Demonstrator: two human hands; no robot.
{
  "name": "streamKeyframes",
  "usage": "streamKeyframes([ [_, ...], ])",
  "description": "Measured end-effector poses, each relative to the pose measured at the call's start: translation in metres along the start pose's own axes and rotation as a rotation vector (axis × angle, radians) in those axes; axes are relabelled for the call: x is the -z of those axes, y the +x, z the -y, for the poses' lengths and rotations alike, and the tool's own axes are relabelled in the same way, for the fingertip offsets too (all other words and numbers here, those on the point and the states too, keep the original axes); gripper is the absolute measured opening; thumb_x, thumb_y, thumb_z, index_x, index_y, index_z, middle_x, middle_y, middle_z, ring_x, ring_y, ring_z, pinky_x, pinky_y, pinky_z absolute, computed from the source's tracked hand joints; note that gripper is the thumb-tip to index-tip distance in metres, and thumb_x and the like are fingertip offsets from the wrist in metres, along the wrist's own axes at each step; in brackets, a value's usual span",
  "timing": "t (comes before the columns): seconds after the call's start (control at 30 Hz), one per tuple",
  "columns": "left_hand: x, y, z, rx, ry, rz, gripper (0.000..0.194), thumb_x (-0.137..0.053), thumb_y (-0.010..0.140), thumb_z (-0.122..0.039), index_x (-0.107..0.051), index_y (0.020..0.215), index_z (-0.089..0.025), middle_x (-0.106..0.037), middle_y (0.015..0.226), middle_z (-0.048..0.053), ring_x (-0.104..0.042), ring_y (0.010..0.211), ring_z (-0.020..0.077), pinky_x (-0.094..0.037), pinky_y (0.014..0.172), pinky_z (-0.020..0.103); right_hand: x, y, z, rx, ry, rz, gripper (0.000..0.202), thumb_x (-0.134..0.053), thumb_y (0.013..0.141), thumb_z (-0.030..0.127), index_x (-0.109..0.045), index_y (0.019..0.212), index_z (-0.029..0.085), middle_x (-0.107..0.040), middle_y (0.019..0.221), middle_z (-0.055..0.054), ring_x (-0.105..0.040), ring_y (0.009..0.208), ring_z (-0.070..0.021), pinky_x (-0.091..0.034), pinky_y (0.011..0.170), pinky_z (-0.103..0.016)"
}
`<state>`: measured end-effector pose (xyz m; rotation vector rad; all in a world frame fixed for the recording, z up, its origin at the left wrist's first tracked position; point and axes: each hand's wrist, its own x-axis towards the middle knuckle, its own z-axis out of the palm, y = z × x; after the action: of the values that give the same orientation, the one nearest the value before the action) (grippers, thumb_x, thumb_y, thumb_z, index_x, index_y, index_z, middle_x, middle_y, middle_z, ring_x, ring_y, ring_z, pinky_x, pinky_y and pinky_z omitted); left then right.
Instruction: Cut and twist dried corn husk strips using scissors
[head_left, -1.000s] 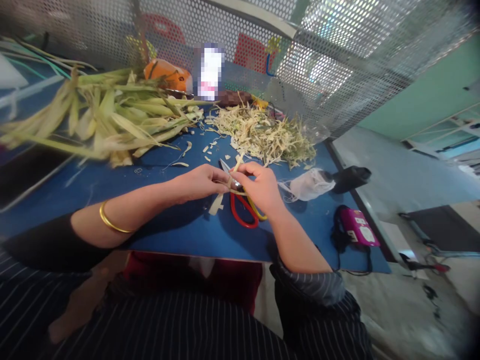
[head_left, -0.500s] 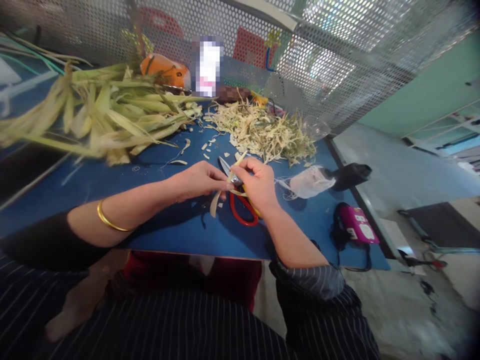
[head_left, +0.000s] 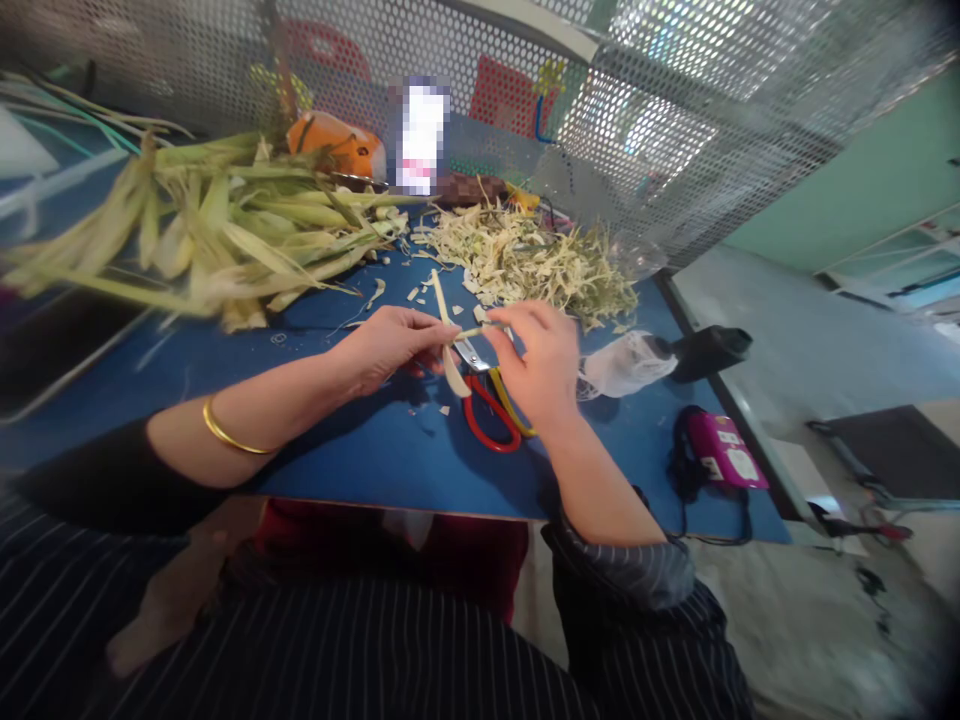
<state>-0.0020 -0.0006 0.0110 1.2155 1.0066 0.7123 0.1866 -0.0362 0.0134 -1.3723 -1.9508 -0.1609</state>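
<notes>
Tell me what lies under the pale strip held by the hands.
Scissors on the blue table; their pivot, red handle and yellow handle show. The strip and left hand cover the blade tips, so those cannot be seen.

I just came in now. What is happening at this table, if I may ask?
A person is working with pale plant strips. The left hand pinches a pale strip, and a narrow piece runs from its fingertips to those of the right hand; whether both are one strip, I cannot tell. Scissors lie below on the blue table. Beyond the hands are long leaves like corn husks and a heap of shreds.
</notes>
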Motion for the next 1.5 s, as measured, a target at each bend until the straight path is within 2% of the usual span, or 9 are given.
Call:
streamKeyframes([
  [0.07,-0.001,0.002,0.001,0.043,-0.169,-0.031,0.022,-0.068,0.077,-0.036,-0.07,0.076,-0.013,-0.072,0.077,0.009,-0.064,0.062,0.0132,-0.047,0.053,0.021,0.001,-0.004,0.009,0.026,-0.037,-0.165,0.017,-0.055,0.088,0.032,-0.068,0.088,0.021,-0.067,0.09,-0.007,-0.059,0.091,-0.0212,-0.04,0.085,-0.037],
  [0.1,-0.002,0.003,0.001,0.047,-0.245,-0.024,0.019,-0.066,0.08,-0.032,-0.07,0.08,-0.013,-0.072,0.08,0.009,-0.066,0.067,0.0139,-0.049,0.057,0.022,0.0,-0.007,0.014,0.038,-0.017,-0.173,0.019,-0.054,0.089,0.032,-0.068,0.083,0.02,-0.067,0.084,-0.007,-0.059,0.086,-0.0201,-0.041,0.082,-0.035],
  [0.2,-0.005,0.003,0.0,-0.006,-0.399,0.039,0.01,-0.06,0.083,-0.017,-0.068,0.085,-0.01,-0.072,0.083,0.009,-0.067,0.072,0.0124,-0.051,0.069,0.023,-0.006,-0.013,0.027,-0.03,0.153,0.045,0.025,-0.052,0.09,0.035,-0.068,0.077,0.02,-0.066,0.07,-0.003,-0.06,0.069,-0.0158,-0.042,0.068,-0.03],
  [0.33,-0.011,0.001,0.002,-0.051,-0.462,0.055,0.012,-0.058,0.084,-0.014,-0.066,0.091,-0.009,-0.072,0.083,0.009,-0.066,0.07,0.0131,-0.051,0.066,0.024,-0.022,-0.013,0.038,-0.352,0.48,0.356,0.025,-0.056,0.086,0.04,-0.067,0.078,0.02,-0.065,0.06,0.0,-0.058,0.051,-0.0128,-0.042,0.054,-0.026],
  [0.5,-0.014,0.002,0.009,-0.053,-0.431,0.123,0.012,-0.062,0.08,-0.017,-0.066,0.089,-0.01,-0.07,0.085,0.008,-0.061,0.059,0.0123,-0.048,0.052,0.025,-0.034,-0.012,0.04,-0.561,0.776,0.329,0.037,-0.059,0.083,0.043,-0.052,0.057,0.018,-0.053,0.047,0.003,-0.051,0.041,-0.0106,-0.041,0.047,-0.025],
  [0.83,-0.013,0.004,0.01,-0.081,-0.425,0.007,0.022,-0.064,0.078,-0.011,-0.064,0.1,-0.009,-0.07,0.073,0.004,-0.059,0.056,0.0094,-0.048,0.059,0.023,-0.035,-0.016,0.031,-0.262,0.544,0.382,0.024,-0.044,0.09,0.024,-0.05,0.068,0.018,-0.058,0.073,-0.001,-0.053,0.068,-0.0128,-0.038,0.063,-0.026],
  [1.1,-0.012,0.001,0.006,-0.035,-0.403,-0.022,0.011,-0.065,0.077,-0.011,-0.067,0.088,-0.01,-0.071,0.073,0.005,-0.064,0.064,0.0117,-0.05,0.064,0.024,-0.028,-0.02,0.034,-0.121,0.378,0.41,0.026,-0.045,0.092,0.028,-0.05,0.068,0.019,-0.058,0.069,-0.001,-0.05,0.06,-0.0123,-0.033,0.057,-0.026],
  [1.33,-0.005,0.002,0.004,-0.067,-0.389,-0.043,0.013,-0.07,0.076,-0.023,-0.069,0.083,-0.012,-0.072,0.078,0.006,-0.066,0.071,0.0123,-0.051,0.074,0.026,-0.007,-0.016,0.028,-0.013,-0.074,-0.047,0.026,-0.049,0.09,0.043,-0.061,0.094,0.021,-0.063,0.09,-0.01,-0.055,0.086,-0.0237,-0.036,0.077,-0.036],
  [1.5,-0.007,0.005,0.012,-0.122,-0.277,-0.082,0.023,-0.076,0.07,-0.026,-0.07,0.089,-0.013,-0.069,0.076,0.003,-0.061,0.064,0.0083,-0.047,0.064,0.022,-0.015,-0.012,0.02,0.056,-0.109,0.187,0.03,-0.038,0.096,0.033,-0.058,0.078,0.019,-0.059,0.064,-0.002,-0.05,0.062,-0.0161,-0.033,0.077,-0.034],
])
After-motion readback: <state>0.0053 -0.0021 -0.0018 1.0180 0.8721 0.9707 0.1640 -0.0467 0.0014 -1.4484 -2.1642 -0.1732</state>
